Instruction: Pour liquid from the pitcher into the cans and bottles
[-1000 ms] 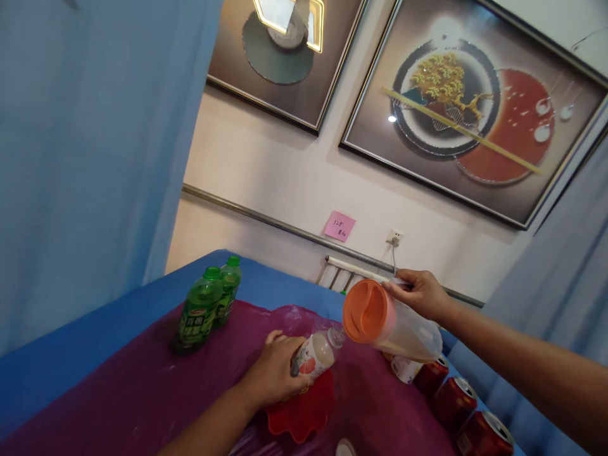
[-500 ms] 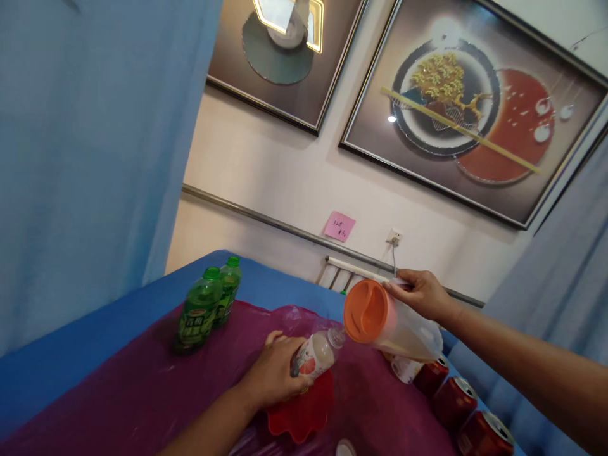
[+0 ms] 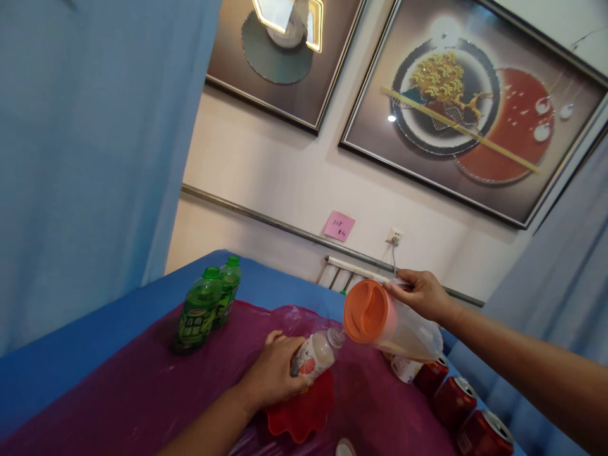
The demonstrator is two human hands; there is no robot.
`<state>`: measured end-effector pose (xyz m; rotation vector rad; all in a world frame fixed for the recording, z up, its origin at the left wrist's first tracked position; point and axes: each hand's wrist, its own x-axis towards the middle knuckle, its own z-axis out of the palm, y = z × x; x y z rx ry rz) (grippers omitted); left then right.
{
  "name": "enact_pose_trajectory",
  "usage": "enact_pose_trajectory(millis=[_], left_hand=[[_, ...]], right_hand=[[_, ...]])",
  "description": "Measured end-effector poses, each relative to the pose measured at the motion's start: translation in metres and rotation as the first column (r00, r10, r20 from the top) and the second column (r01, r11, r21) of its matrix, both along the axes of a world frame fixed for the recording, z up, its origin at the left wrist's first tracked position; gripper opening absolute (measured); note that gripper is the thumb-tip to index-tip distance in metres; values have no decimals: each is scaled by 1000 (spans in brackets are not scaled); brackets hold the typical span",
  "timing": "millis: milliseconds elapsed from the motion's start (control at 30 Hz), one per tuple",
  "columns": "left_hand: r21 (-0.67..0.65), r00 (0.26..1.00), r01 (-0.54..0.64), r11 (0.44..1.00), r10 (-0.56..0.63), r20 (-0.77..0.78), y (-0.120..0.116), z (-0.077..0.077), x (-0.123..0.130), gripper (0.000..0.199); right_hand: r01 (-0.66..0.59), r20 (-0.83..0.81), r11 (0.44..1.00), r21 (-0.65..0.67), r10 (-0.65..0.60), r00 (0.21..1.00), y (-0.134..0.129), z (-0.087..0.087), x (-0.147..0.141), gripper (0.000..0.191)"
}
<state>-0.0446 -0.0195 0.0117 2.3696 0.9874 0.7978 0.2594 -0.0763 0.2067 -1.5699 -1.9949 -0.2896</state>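
Note:
My left hand is wrapped round a small clear bottle with a fruit-print label, tilted so its uncapped mouth leans right. Under the bottle lies a red scalloped dish. My right hand grips the handle of a translucent pitcher with an orange lid. The pitcher tips to the left, its lid close to the bottle's mouth, and some pale liquid shows inside it. I cannot make out a stream between the two.
Two green bottles stand at the left on the purple sheet. Several red cans and a white can line the right edge. A round white lid-like thing lies at the front. Blue curtains hang on both sides.

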Motion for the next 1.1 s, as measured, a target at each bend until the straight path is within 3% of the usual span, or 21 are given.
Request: enact_pose_trajectory(millis=[1100], left_hand=[[16,999,23,1000,-22,-23,1,-2,-1,41]], right_hand=[[1,27,1000,3,-1,1000,1,-1,-3,51]])
